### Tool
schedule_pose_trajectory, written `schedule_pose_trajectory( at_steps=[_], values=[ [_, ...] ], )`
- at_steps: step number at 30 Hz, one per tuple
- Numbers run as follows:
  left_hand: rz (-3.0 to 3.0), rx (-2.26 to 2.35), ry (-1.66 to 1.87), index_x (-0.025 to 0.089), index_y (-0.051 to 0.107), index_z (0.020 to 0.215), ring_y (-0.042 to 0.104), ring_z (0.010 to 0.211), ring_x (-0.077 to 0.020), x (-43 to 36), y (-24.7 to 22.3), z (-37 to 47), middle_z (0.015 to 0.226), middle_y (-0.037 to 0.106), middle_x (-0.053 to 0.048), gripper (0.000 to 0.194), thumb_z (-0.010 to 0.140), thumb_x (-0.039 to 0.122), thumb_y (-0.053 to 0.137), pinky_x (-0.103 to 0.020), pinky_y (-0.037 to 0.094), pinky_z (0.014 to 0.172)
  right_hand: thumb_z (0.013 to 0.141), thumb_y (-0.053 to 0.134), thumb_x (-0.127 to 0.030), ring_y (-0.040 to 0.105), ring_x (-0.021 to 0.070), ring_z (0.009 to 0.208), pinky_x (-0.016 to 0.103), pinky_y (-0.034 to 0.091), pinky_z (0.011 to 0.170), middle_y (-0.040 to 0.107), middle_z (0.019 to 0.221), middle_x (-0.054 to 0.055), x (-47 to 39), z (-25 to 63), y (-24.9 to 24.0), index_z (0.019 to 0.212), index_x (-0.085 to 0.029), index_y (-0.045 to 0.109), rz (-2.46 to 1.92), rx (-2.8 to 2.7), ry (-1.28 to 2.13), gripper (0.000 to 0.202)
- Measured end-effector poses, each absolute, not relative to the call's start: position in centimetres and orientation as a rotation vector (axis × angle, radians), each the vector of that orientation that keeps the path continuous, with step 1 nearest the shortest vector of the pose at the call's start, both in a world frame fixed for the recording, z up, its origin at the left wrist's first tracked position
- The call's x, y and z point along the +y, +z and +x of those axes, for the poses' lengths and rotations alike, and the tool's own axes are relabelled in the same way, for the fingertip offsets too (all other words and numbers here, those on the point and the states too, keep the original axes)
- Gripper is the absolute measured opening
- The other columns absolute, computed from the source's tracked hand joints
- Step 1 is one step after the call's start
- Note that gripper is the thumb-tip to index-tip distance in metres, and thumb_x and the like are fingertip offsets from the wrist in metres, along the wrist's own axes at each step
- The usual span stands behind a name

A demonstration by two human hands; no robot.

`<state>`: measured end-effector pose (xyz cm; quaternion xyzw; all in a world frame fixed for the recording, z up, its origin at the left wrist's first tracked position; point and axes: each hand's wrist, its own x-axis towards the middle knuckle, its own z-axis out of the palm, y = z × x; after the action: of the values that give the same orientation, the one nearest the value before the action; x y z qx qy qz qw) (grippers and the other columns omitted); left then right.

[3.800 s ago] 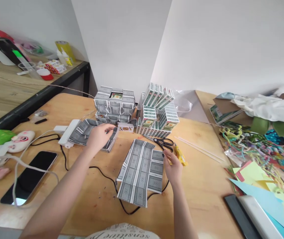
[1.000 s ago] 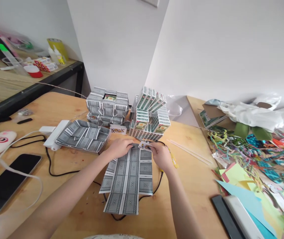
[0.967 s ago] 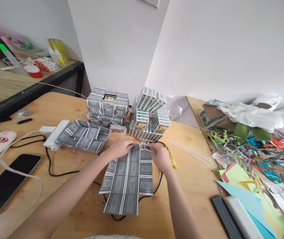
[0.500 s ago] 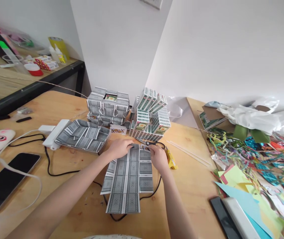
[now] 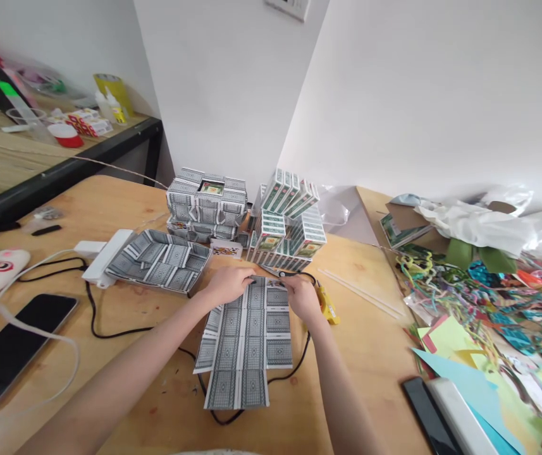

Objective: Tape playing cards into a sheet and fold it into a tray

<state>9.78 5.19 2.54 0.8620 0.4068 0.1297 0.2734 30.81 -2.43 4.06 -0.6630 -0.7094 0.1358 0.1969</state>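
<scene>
A flat panel of joined playing cards (image 5: 243, 341), patterned backs up, lies on the table in front of me. My left hand (image 5: 230, 284) is closed at its far edge, the fingertips pinching the top of the middle rows. At the far right corner, my right hand (image 5: 303, 298) pinches the edge of a card flap; part of that flap is hidden by the fingers. Just beyond this hand lie black-handled scissors (image 5: 299, 274). A yellow glue gun (image 5: 328, 308) rests to its right, and a black cord runs under the panel.
Behind stand a box built of cards (image 5: 207, 205) and stacked card packs (image 5: 275, 230). A card-covered tray (image 5: 195, 287) leans by a white power strip (image 5: 109, 256). A phone (image 5: 19, 347) lies left; white sticks (image 5: 360, 294) and paper scraps (image 5: 479, 379) lie right.
The card flap at my right fingertips shows less of its printed face and looks flatter. My left hand stays at the panel's far edge. The view has shifted very slightly.
</scene>
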Motion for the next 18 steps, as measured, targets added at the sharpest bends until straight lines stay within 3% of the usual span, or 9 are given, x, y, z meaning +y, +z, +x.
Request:
schedule_pose_trajectory(
  at_steps=[9,18],
  values=[
    [2.437,1.107,0.292,0.026,0.064,0.093,0.060,0.075,-0.0215,5.1,2.5,10.2,0.086,0.068,-0.003,0.024,0.084,0.031,0.042,-0.028,0.039,0.056,0.073,0.038,-0.002,0.060,0.0187,0.081,0.026,0.044,0.073,0.069,0.082,0.006,-1.4,30.4,5.1,0.084,-0.021,0.070,-1.811,-2.126,0.383,0.038],
    [2.432,1.102,0.318,0.025,0.065,0.091,0.061,0.074,-0.0227,5.0,2.4,10.4,0.085,0.068,-0.005,0.026,0.084,0.029,0.040,-0.030,0.041,0.060,0.079,0.040,-0.008,0.061,0.0174,0.077,0.027,0.046,0.070,0.069,0.079,0.005,-0.7,31.2,2.8,0.086,-0.020,0.070,-1.685,-1.951,0.499,0.034]
  ],
)
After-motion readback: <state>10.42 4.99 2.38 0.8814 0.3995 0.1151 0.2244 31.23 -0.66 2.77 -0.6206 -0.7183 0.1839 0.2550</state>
